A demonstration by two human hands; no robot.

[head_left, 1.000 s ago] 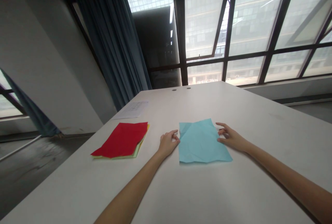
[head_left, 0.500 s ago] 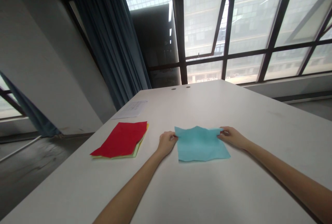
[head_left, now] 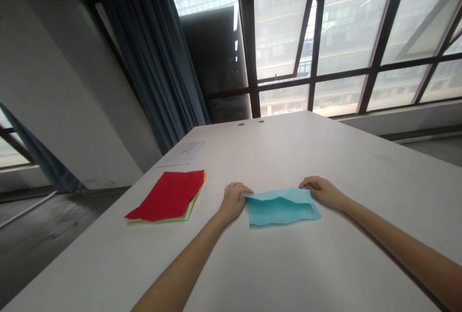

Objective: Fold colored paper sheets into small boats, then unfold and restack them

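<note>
A light blue sheet of paper [head_left: 281, 213] lies in front of me, its far edge folded over toward me so that a paler flap covers the upper part. The flap's edge is wavy and stands a little off the sheet below. At the flap's left end my left hand [head_left: 234, 200] pinches the paper between thumb and fingers. My right hand [head_left: 319, 190] grips the flap's right end with fingers closed. To the left of my left hand rests a stack of coloured paper, a red sheet [head_left: 169, 195] on top with green and yellow edges showing beneath.
The white table [head_left: 274, 264] carries all of this. A printed white sheet [head_left: 182, 153] lies at its far left edge. Two round cable holes are near the far edge. Beyond stand a blue curtain [head_left: 151, 52] and large windows [head_left: 281, 28].
Both hands have brought the blue paper's far edge over toward me, so a flap now lies across its upper part. The red stack has not moved.
</note>
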